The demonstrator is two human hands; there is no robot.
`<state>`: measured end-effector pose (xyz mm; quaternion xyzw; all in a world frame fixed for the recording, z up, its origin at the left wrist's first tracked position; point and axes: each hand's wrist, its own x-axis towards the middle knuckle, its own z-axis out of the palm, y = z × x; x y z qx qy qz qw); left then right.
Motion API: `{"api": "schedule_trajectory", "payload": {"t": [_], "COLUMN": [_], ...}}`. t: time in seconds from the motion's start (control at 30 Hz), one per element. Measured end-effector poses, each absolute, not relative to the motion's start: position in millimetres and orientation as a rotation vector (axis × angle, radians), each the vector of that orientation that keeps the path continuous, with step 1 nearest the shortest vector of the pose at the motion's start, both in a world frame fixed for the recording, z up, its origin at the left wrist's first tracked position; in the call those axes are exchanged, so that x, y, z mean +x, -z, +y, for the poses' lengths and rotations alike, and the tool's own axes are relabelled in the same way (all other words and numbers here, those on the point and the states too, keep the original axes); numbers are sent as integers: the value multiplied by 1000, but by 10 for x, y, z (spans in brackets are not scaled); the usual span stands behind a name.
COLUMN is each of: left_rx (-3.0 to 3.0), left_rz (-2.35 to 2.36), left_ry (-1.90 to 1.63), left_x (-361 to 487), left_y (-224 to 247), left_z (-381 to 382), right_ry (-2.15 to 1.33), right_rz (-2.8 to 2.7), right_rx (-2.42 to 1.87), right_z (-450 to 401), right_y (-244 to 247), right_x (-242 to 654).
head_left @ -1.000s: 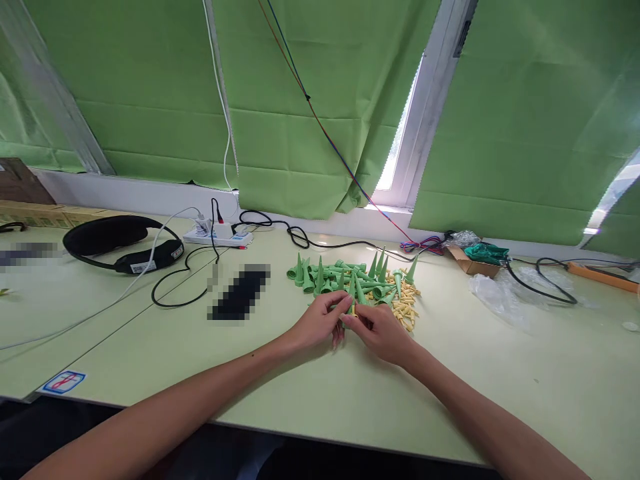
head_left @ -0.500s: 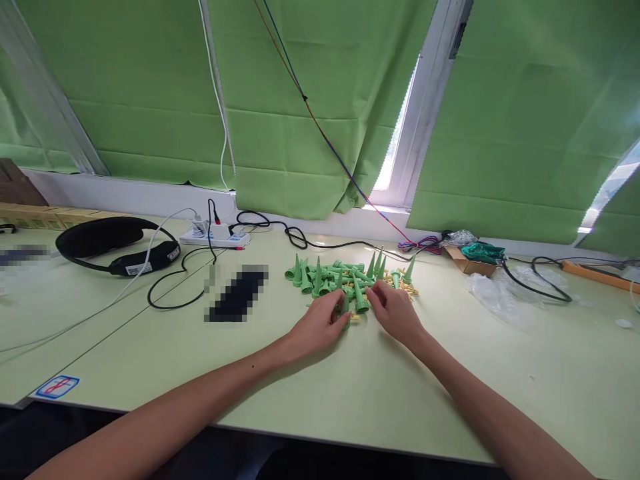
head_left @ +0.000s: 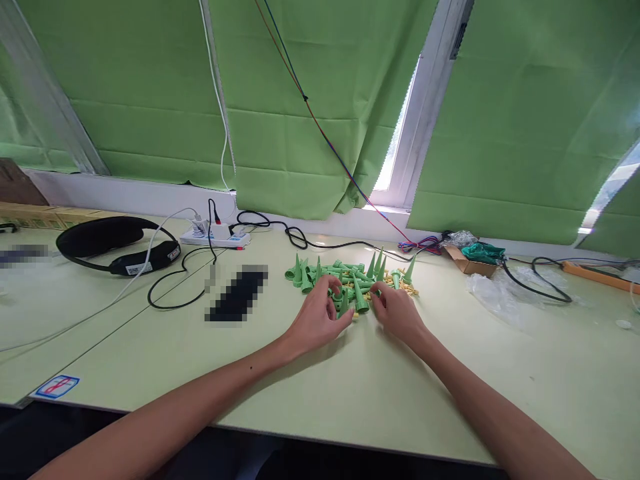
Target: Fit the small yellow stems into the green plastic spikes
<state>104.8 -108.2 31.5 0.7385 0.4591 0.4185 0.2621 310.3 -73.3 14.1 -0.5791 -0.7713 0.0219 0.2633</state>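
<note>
A heap of green pointed plastic cones lies on the table, some upright and others on their sides. Small yellow pegs are scattered at its right end. My left hand is at the heap's near left side, its thumb and fingers apart around a standing green cone, not gripping it. At the heap's near right side is my right hand, its thumb and fingertips drawn together close to the yellow pegs. Whatever those fingertips hold, if anything, is too small to make out.
Left of the heap lies a dark pixelated object. A black headband-like device, a white power strip and loose cables stand behind it. Back right are a small cardboard box and clear plastic bags.
My left hand has loosened from the green cone, its thumb and fingers spreading apart. My right hand has shifted slightly right, its fingertips still together.
</note>
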Motion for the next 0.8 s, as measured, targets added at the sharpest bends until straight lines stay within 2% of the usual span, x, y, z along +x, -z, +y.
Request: {"api": "schedule_trajectory", "payload": {"t": [0.17,0.33,0.47,0.8], "left_rx": [2089,2513,2624,2628], "left_rz": [1101,834,795,817], "left_ry": [-1261,-795,-445,-420], "left_x": [1027,1054,1089,1090], "left_y": [-400,-357,-307,-308], "left_z": [-1124,-1214,-1260,-1248], "right_ry": [-46,-21,-9,-27], "right_rz": [-2177,-2297,-2337,-2355], "right_rx": [-1664,-1766,-1760,-1769], "right_z": [-781,-798,-800,-797], "right_y": [-177,-163,-164,-159], "right_x": [3079,3042,3034,3045]}}
